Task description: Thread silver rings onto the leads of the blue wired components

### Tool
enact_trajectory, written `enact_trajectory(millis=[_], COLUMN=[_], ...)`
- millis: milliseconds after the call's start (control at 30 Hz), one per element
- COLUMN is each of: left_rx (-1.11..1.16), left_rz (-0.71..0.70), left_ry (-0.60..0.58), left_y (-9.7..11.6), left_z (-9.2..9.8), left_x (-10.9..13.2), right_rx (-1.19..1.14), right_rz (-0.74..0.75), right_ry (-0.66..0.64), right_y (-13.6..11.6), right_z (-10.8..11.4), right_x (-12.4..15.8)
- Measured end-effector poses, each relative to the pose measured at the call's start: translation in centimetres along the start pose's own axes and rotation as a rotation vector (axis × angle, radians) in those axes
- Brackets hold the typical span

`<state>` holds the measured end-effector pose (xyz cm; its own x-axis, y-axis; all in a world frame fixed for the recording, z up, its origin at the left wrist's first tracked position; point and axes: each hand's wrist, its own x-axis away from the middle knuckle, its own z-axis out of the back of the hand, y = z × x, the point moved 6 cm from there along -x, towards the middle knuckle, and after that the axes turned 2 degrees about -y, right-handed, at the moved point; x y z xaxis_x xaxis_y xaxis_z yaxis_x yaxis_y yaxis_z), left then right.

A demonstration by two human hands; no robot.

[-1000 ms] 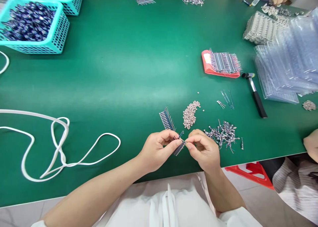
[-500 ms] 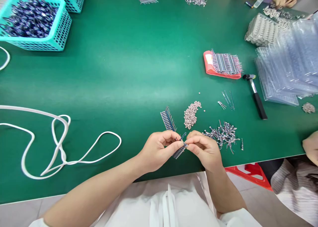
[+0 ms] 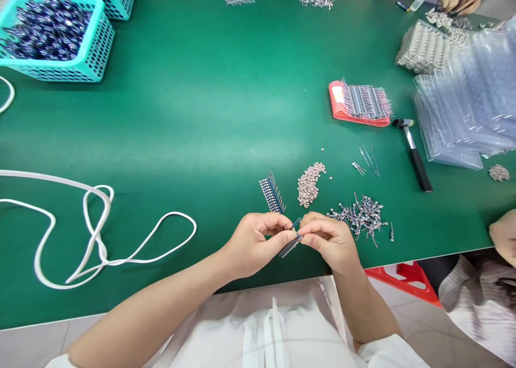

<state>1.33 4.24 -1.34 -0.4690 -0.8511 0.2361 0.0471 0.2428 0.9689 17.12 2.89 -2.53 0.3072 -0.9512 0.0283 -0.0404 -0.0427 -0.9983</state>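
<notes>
My left hand (image 3: 253, 244) is closed, thumb against fingers, on a comb-like strip of small dark metal pieces (image 3: 289, 248) whose lower end sticks out under the thumb. Meeting it from the right, my right hand (image 3: 332, 243) pinches at the strip's edge; what sits between its fingertips is too small to make out. Just beyond my left fingers is another toothed length of strip (image 3: 272, 193); whether it joins the held one is hidden. A pile of small round beads (image 3: 310, 185) lies beyond my right hand, and a heap of small metal pieces with thin stems (image 3: 365, 217) lies to its right.
Right of the hands are a black-handled hammer (image 3: 419, 166), a red pad with rows of metal pieces (image 3: 363, 103) and stacked clear plastic sheets (image 3: 463, 110). White cord (image 3: 94, 239) loops at left, below turquoise baskets (image 3: 91, 56). Other people's hands (image 3: 463, 0) show at right.
The whole view has shifted very slightly. Both hands keep their place at the strip, with only a small movement at the fingertips.
</notes>
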Motion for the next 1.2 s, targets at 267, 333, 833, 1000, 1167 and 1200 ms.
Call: enact_trajectory(millis=[267,333,833,1000,1167,1200], left_rx=[-0.066,-0.046,0.157,0.236,0.225,0.225], left_rz=[-0.006,-0.001,0.106,0.132,0.147,0.146], left_ry=[-0.031,-0.035,0.012,0.075,0.052,0.041], left_y=[0.4,0.3,-0.9,-1.1,-1.5,-1.6], left_z=[-0.1,-0.2,-0.5,-0.3,-0.2,-0.2], left_x=[0.0,0.0,0.1,0.0,-0.2,-0.3], right_rx=[-0.048,-0.054,-0.046,-0.067,0.013,0.020], right_rz=[-0.051,-0.064,-0.056,-0.077,-0.058,-0.055], right_ry=[-0.022,-0.024,-0.001,-0.032,0.052,0.059], right_y=[0.5,0.6,0.6,1.0,0.5,0.5], right_z=[0.0,0.0,0.1,0.5,0.9,1.0], right_x=[0.0,0.0,0.0,0.0,0.1,0.1])
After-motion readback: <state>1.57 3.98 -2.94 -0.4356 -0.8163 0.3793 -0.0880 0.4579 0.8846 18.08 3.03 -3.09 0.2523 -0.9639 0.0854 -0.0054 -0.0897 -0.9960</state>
